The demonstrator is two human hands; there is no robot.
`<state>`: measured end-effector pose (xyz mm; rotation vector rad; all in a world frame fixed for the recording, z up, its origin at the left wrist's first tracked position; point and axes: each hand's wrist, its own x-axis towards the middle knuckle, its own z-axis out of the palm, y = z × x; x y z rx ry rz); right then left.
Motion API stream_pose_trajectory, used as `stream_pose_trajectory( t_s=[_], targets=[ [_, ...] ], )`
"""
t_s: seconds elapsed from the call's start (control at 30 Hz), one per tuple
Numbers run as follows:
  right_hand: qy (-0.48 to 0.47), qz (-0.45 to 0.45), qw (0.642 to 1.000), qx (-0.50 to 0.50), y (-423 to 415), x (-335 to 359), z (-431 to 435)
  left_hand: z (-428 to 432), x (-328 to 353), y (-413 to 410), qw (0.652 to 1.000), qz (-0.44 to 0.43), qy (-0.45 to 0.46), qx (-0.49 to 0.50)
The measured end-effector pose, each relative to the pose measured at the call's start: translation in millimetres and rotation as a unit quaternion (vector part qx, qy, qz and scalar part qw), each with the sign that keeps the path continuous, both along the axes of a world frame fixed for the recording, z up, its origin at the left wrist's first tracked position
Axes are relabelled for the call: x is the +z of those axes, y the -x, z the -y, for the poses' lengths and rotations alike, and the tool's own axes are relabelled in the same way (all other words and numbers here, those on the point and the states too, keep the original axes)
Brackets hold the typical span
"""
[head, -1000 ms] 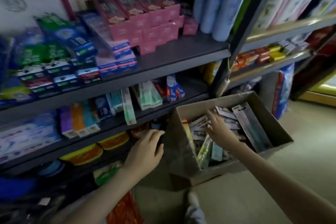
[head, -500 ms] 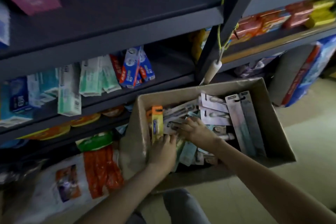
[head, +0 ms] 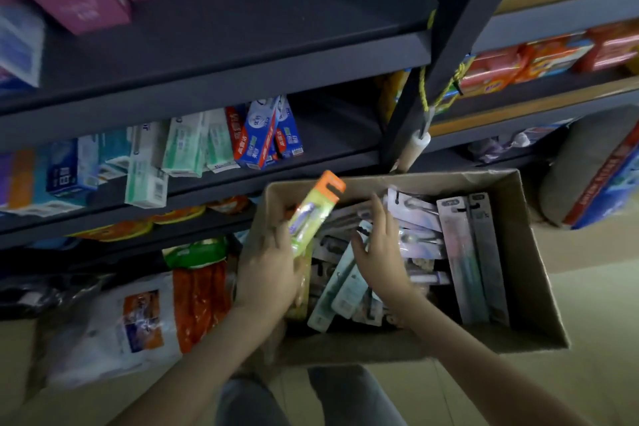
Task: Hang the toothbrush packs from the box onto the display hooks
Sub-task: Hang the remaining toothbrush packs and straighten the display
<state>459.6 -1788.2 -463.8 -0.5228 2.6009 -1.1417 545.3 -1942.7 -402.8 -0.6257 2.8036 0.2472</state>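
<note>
Toothbrush packs (head: 460, 252) lie loose and overlapping in an open cardboard box (head: 529, 280) on the floor, directly under and to the right of both hands. The box has plain corrugated walls and its flaps are out of the way. No display hooks are visible in this view.

The packs are long, flat blister cards with a printed backing and a clear bubble over the brush. Judged from this build, each is light and fairly stiff along its length, but it would flex if held by one end. The plastic faces look glossy and are probably slippery when stacked.

The left hand (head: 268, 273) holds one orange-topped pack (head: 316, 211). Its fingers curl round the lower half, and the header tilts up and away, above the box's rim.

The right hand (head: 382, 252) is spread wide with straight fingers, over the heap just right of the held pack. Whether it touches the packs cannot be told.

The recommended hold is by the long edges, below the header. This keeps the dark hang slot (head: 331, 187) in the orange header clear for a hook.
</note>
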Motion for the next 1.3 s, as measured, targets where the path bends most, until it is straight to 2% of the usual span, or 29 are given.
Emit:
stream_pose_trajectory(
  t_s=[0.07,0.1,0.2,0.33,0.5,0.7,0.8,0.93,1.07,1.3],
  targets=[
    [0.001,0.125,0.992,-0.012,-8.8,-6.0,22.7,18.5,6.4,-12.5,0.996,-0.056,-0.028,0.062],
    [-0.021,0.145,0.989,0.001,-12.8,-12.0,35.6,27.1,9.4,-18.3,0.992,-0.074,-0.042,0.097],
    [-0.098,0.151,0.983,0.035,-23.6,-32.7,73.9,44.4,5.7,-32.9,0.983,-0.054,-0.066,0.165],
    [-0.265,0.113,0.955,0.076,-29.7,-52.5,103.6,56.5,-7.0,-50.5,0.975,-0.058,-0.083,0.196],
    [-0.306,0.106,0.942,0.090,-32.5,-61.2,107.2,58.5,-16.8,-65.8,0.977,-0.040,-0.088,0.189],
    [-0.167,0.144,0.975,-0.002,-36.5,-55.6,99.5,59.9,-17.7,-64.6,0.979,-0.042,-0.103,0.168],
    [-0.070,0.120,0.989,-0.053,-43.6,-49.3,93.8,63.2,-14.7,-62.0,0.981,-0.058,-0.109,0.152],
    [0.013,0.047,0.995,-0.087,-57.3,-34.0,82.4,71.7,-7.7,-63.7,0.981,-0.086,-0.113,0.130],
    [0.081,0.016,0.989,-0.125,-62.2,3.2,82.2,87.1,9.0,-69.2,0.978,-0.130,-0.121,0.106],
    [0.147,-0.167,0.973,-0.056,-106.9,114.4,144.6,133.0,53.6,-127.0,0.945,-0.238,-0.205,0.087]
  ],
)
